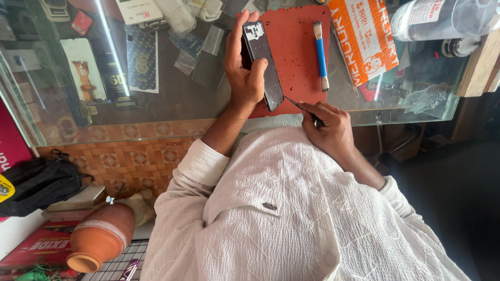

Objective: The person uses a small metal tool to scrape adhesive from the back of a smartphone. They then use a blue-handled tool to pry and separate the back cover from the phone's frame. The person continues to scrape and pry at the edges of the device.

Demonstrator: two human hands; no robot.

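Note:
My left hand grips a black phone with its back open, held tilted over a red work mat on a glass counter. My right hand pinches a thin metal pick whose tip touches the phone's lower corner. Both arms wear white sleeves.
A blue-handled tool lies on the mat. An orange packet and a clear bottle lie at the right. Phone cases and small plastic bags show under the glass at the left. A clay pot and a black bag sit below.

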